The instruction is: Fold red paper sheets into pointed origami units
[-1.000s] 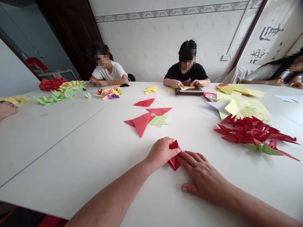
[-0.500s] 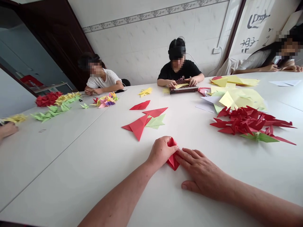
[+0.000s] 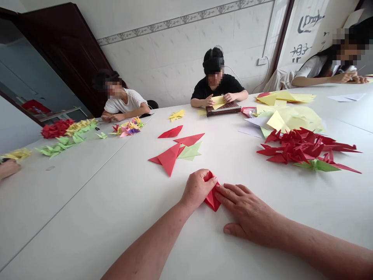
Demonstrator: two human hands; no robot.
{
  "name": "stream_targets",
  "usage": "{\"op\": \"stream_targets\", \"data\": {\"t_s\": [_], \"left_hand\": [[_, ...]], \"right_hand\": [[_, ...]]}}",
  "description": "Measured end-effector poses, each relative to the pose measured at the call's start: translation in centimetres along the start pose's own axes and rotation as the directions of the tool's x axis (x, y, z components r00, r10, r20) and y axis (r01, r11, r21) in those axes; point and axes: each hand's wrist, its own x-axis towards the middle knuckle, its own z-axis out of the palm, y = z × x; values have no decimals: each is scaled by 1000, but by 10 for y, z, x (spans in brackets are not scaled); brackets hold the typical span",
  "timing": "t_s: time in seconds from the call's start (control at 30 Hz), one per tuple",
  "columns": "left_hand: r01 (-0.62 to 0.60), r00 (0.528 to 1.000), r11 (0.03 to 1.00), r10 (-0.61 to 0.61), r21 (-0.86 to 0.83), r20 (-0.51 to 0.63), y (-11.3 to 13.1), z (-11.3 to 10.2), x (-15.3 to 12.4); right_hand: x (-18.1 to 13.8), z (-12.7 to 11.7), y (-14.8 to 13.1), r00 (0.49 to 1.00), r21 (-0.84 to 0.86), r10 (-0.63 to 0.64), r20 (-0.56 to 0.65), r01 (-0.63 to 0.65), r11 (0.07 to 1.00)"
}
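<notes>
A folded red origami paper (image 3: 212,199) lies on the white table (image 3: 96,217) in front of me, its point towards me. My left hand (image 3: 198,188) pinches its upper part between thumb and fingers, hiding some of it. My right hand (image 3: 247,212) lies flat with fingers stretched out, fingertips pressing the paper's right edge. Beyond my hands are folded red pieces (image 3: 167,157) with a green folded piece (image 3: 190,151) partly under them. Another red folded piece (image 3: 170,132) lies a little farther off.
At the right sits a pile of red paper cranes (image 3: 303,146) with a green one (image 3: 317,165), behind it yellow paper sheets (image 3: 305,118). Colourful cranes (image 3: 128,127) lie far left. Across the table a person works yellow paper over a paper cutter (image 3: 223,109); other people sit on both sides.
My hands stay nearly still on the red paper. The person across has lifted the yellow paper from the cutter. My view has shifted slightly.
</notes>
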Motion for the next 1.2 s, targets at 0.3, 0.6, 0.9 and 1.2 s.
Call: {"op": "stream_targets", "data": {"t_s": [0.3,0.6,0.9,1.2], "left_hand": [[-39,999,999,38,-16,-36,3,-1,0],[-69,995,995,63,-74,-80,-2,2,3],[32,999,998,-31,-49,24,0,-3,-1],[-48,999,997,48,-64,0,-3,1,1]], "right_hand": [[1,-1,-3,1000,-21,5,-8,-5,1000],[1,-3,-4,1000,-40,11,28,-10,999],[1,-1,-4,1000,-24,22,18,-22,999],[1,-1,-2,1000,-13,6,21,-5,1000]]}}
